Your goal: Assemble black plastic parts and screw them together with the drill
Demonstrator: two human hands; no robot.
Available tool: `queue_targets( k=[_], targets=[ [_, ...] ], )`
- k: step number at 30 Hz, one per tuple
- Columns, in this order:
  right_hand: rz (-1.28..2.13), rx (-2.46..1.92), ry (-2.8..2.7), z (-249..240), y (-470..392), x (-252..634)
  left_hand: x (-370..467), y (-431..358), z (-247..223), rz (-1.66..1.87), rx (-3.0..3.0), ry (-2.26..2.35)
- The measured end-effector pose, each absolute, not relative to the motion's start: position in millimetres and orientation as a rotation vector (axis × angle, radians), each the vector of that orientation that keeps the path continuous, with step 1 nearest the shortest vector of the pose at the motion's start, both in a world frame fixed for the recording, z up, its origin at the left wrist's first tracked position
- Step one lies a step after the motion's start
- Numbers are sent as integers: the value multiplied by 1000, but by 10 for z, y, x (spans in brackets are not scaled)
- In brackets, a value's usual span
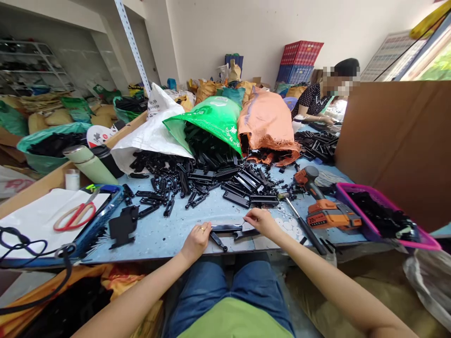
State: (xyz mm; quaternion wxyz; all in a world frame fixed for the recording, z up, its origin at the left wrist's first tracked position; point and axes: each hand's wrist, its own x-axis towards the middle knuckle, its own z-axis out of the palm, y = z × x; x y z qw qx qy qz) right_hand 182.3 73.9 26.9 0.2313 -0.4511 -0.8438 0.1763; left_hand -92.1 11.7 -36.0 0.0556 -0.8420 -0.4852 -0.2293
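The left hand (197,239) has a narrow grip on the left end of a long black bar (227,228), thumb and fingers closed on it. The right hand (262,223) brings its fingertips close together at the bar's other end; whether they pinch the bar or some small part is too fine to tell. The bar is between the two hands, over the near side of the blue table (151,237), with a short black arm (219,242) and a forked black piece (246,233) close by it. If the left grip loosens, a push from the right could swing or tip the bar, and anything small in the right fingertips could drop and get lost among the loose black parts (169,188). Working this near the table's front edge, a stray wrist could also knock the short arm off, or the right forearm could brush the hammer (305,227) beside the orange drill (331,213).
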Motion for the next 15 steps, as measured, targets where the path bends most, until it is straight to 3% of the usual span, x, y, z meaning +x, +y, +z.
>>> queue_targets(
  k=[7,15],
  targets=[
    [86,-1042,-2551,233,546,1711,-972,96,-291,-621,-2562,-1373],
    [-10,-1011,-2520,226,515,1617,-1001,107,-278,-629,-2526,-1345]
  ],
)
